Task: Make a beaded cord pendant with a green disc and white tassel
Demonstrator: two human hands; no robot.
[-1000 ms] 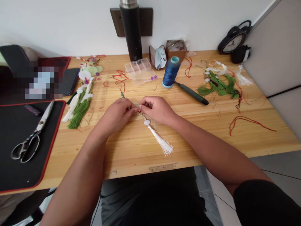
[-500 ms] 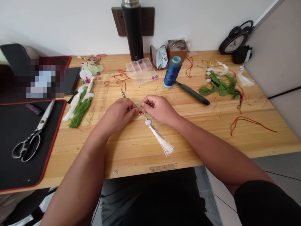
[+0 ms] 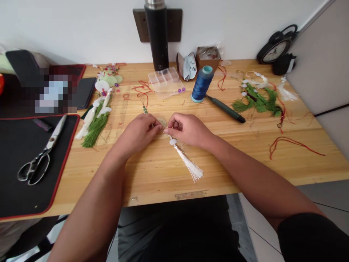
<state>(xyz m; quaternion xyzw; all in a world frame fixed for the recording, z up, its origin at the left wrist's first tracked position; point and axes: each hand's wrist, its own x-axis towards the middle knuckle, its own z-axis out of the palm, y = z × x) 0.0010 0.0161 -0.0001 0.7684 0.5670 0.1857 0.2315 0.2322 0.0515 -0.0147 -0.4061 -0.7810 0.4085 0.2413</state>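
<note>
Thumb and fingers of my left hand (image 3: 142, 131) are pinched at the left edge of a pale round disc (image 3: 163, 123); what lies between them is too small to tell. My right hand (image 3: 187, 130) pinches close beside it, its fingertips by the cord end above a white flower-shaped piece (image 3: 173, 141). From that piece a white tassel (image 3: 189, 163) spreads over the wooden table (image 3: 152, 171) toward the lower right. Green beads (image 3: 145, 109) on a thin loop show just beyond my left hand. The red bead is hidden by the fingers.
Scissors (image 3: 40, 156) lie on a black mat (image 3: 16, 138) at left. Green and white tassels (image 3: 95, 127) rest beside it. Farther back stand a blue thread spool (image 3: 202, 84), a clear compartment box (image 3: 166, 84) and a black flask (image 3: 157, 40). A dark green tool (image 3: 227, 110) lies at right.
My right hand has moved slightly down, and its fingertips now cover the red bead. The whole view has shifted a little.
</note>
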